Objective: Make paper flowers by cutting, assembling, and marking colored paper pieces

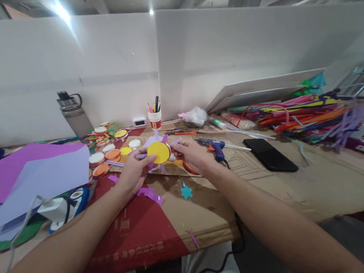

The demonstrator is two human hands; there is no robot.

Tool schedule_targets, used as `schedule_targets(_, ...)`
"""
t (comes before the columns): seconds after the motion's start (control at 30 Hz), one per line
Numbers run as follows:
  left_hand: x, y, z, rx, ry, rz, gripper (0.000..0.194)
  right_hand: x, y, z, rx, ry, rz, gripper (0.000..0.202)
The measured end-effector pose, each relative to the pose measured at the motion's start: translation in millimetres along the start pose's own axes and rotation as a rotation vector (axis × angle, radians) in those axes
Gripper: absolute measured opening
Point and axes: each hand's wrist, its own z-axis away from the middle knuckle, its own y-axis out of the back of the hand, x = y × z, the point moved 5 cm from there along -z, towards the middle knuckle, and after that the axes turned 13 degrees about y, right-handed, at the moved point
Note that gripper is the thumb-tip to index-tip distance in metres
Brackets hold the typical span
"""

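Note:
A round yellow paper disc (pixel 159 153) with pale purple strips at its sides is held up between my hands, face toward me. My left hand (pixel 133 171) grips it at the left, thumb on the yellow face. At the right edge, my right hand (pixel 188 155) has its fingers closed in a pinch around a pale purple strip (pixel 176 141). Behind the disc, more purple strips are partly hidden. Purple paper scraps (pixel 151 195) and a small turquoise star-shaped piece (pixel 186 192) lie on the cardboard below.
Round orange-and-white pieces (pixel 96 159) stand at left, near purple paper sheets (pixel 32 171) and a bottle (pixel 76 119). A pen cup (pixel 155 121) is behind. Rightward lie a blue glue gun (pixel 217 149), a black phone (pixel 269 154) and colourful pipe cleaners (pixel 307 115).

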Motion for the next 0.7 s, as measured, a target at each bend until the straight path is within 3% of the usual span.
schedule_targets(0.33,2,1.4,0,0.049,0.005,-0.003,0.040,-1,8,-1,0.056,0.002,-0.044,0.041)
schedule_targets(0.57,5,8.1,-2,0.112,-0.028,-0.157,0.050,-4,20,-8,0.122,0.090,0.144,0.048)
schedule_targets(0.7,12,8.3,-1,0.092,-0.068,-0.297,0.058,-12,20,-7,0.071,0.162,0.238,0.053)
